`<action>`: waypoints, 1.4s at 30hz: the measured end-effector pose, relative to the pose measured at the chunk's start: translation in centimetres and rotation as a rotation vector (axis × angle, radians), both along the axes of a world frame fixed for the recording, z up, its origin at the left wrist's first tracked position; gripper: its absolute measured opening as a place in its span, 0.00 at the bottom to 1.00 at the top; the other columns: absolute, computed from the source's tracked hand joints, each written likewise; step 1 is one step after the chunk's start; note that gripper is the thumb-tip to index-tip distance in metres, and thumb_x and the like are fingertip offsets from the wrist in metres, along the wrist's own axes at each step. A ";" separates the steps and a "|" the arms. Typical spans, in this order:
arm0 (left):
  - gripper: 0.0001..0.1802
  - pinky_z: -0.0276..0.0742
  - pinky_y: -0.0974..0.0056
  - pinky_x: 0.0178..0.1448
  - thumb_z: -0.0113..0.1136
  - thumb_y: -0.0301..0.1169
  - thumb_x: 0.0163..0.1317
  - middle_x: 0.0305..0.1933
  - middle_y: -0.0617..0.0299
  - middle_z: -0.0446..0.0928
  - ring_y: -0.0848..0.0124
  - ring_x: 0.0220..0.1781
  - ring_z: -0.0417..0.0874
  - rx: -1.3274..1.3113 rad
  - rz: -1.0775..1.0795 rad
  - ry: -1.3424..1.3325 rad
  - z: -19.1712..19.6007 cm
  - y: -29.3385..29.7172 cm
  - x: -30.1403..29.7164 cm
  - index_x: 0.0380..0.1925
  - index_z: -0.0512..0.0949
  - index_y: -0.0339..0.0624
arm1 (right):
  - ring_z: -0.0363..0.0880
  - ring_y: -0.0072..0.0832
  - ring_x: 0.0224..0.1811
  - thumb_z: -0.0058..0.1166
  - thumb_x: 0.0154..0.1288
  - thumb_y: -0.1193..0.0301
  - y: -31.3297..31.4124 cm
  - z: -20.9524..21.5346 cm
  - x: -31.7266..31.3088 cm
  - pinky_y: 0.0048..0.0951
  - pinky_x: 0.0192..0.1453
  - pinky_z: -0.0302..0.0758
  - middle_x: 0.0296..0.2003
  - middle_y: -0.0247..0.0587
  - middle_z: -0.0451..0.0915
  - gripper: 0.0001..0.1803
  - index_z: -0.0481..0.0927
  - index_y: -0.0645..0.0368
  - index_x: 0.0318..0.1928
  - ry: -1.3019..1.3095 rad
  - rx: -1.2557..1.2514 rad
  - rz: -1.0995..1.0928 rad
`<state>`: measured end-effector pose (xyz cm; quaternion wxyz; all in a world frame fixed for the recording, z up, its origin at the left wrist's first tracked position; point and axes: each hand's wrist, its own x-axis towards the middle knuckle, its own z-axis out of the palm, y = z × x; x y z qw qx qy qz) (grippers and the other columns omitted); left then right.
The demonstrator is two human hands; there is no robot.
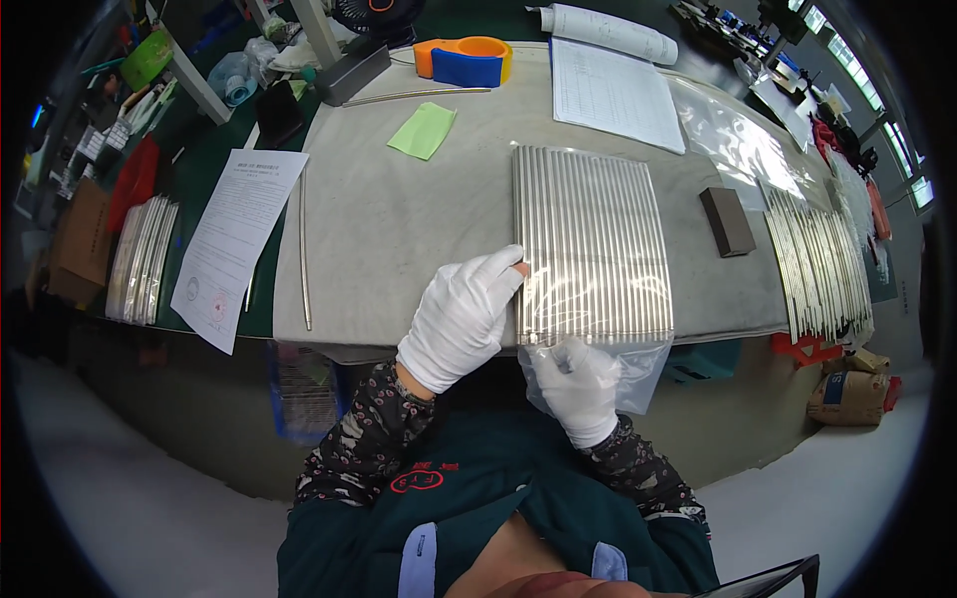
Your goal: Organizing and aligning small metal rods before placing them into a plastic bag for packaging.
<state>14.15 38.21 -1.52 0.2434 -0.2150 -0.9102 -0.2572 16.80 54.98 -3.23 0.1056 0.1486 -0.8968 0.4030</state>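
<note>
A clear plastic bag (643,367) holds a flat row of shiny metal rods (593,229) side by side on the grey cloth-covered table. My left hand (459,314), in a white glove, is closed at the bag's left edge, fingertips against the outermost rod. One fingertip there looks bare. At the near end, my right hand (578,389), gloved too, pinches the loose plastic that hangs over the table's front edge. Part of its grip is hidden behind the fingers.
Right of the bag lie a dark brown block (728,221) and many loose rods (817,264). An open notebook (613,95), an orange and blue tape dispenser (464,62) and a green paper piece (423,131) are farther back. A printed sheet (239,244) and a single rod (305,249) lie left.
</note>
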 end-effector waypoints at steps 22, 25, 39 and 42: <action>0.08 0.71 0.62 0.33 0.59 0.36 0.50 0.14 0.65 0.68 0.64 0.20 0.73 -0.190 -0.661 -0.230 -1.1 0.1 6.7 0.24 0.76 0.44 | 0.68 0.32 0.14 0.59 0.44 0.74 13.3 5.5 -1.9 0.29 0.20 0.65 0.13 0.34 0.69 0.07 0.73 0.55 0.22 0.434 0.125 0.158; 0.06 0.68 0.63 0.28 0.61 0.31 0.48 0.17 0.63 0.72 0.64 0.20 0.73 0.277 -0.239 -0.147 -0.5 -2.3 6.9 0.18 0.74 0.45 | 0.74 0.30 0.15 0.57 0.49 0.68 13.0 5.6 -1.9 0.26 0.22 0.70 0.13 0.39 0.73 0.08 0.77 0.60 0.23 0.008 0.116 -0.053; 0.16 0.77 0.68 0.41 0.46 0.34 0.64 0.28 0.54 0.78 0.67 0.31 0.82 1.216 -0.280 -1.408 -2.0 3.5 7.8 0.26 0.74 0.31 | 0.77 0.23 0.25 0.50 0.61 0.72 15.4 0.7 0.5 0.21 0.33 0.73 0.22 0.37 0.77 0.08 0.75 0.64 0.29 -1.068 -0.752 0.162; 0.12 0.71 0.66 0.53 0.46 0.29 0.63 0.32 0.53 0.79 0.63 0.42 0.80 0.967 -0.390 -1.399 -3.2 -0.7 10.0 0.29 0.75 0.31 | 0.81 0.33 0.28 0.53 0.60 0.70 19.3 0.3 1.3 0.29 0.37 0.77 0.25 0.47 0.80 0.10 0.77 0.67 0.33 -1.239 -0.328 0.303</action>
